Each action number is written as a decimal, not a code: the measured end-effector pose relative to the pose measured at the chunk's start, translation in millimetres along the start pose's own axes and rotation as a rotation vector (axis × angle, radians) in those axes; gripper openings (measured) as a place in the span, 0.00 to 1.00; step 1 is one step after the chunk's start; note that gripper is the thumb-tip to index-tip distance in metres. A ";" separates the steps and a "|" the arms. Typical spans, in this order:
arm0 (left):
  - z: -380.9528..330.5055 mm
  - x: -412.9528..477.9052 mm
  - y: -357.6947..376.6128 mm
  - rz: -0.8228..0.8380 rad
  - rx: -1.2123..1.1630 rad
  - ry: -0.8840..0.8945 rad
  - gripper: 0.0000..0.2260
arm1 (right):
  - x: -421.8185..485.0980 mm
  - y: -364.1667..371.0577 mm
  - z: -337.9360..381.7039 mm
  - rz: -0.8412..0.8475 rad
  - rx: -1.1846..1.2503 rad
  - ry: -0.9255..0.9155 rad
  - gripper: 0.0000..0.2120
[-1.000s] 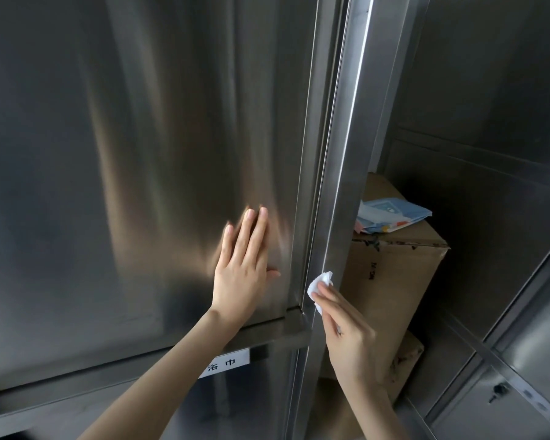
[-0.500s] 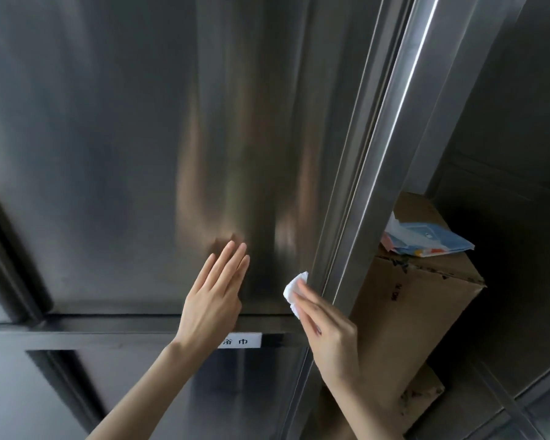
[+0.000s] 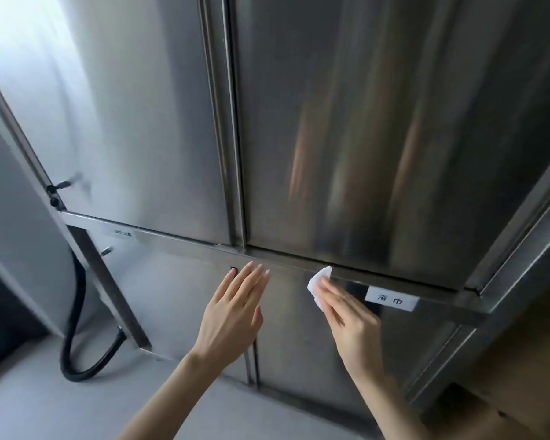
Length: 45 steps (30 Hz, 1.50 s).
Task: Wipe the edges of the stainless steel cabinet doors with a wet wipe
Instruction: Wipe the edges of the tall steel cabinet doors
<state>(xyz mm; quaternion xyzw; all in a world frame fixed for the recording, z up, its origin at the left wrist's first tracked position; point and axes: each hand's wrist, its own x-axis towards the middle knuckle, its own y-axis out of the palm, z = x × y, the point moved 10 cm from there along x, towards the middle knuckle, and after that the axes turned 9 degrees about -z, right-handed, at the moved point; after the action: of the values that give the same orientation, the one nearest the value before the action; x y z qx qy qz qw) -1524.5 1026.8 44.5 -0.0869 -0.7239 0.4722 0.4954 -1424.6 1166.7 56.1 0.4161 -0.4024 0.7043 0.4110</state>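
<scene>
One horizontal door edge (image 3: 394, 275) lies just above the wet wipe (image 3: 318, 281) — pinched by the right hand (image 3: 346, 315); left hand (image 3: 232, 312) flat, grip empty.

A black hose (image 3: 66, 344) loops down onto the grey floor (image 3: 45, 408) at lower left. Centre right, a white label (image 3: 391, 299) carries dark printed characters. Brown cardboard (image 3: 521, 376) fills the lower right corner, partly cut off. A fainter, blurred label (image 3: 123, 232) sits further left.
</scene>
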 end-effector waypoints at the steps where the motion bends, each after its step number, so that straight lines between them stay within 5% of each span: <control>1: 17.9 -15.3 -9.8 0.017 0.017 -0.008 0.29 | -8.5 12.0 14.3 0.002 0.007 0.023 0.10; 13: 138.6 -105.5 -58.5 0.088 0.011 0.013 0.30 | -51.2 89.4 121.9 0.008 -0.063 0.108 0.12; 30: 186.0 -39.0 29.9 0.163 0.018 0.075 0.30 | -33.0 177.4 56.4 0.058 -0.141 0.163 0.09; 45: 224.0 -28.7 115.1 0.173 -0.043 0.344 0.33 | -70.4 249.8 25.1 0.022 -0.314 0.263 0.08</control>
<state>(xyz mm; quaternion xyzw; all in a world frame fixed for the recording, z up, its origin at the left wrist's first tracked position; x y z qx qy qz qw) -1728.7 938.0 -76.5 -0.2387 -0.6282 0.4756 0.5677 -1624.3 1042.2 -56.3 0.2470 -0.4543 0.6857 0.5122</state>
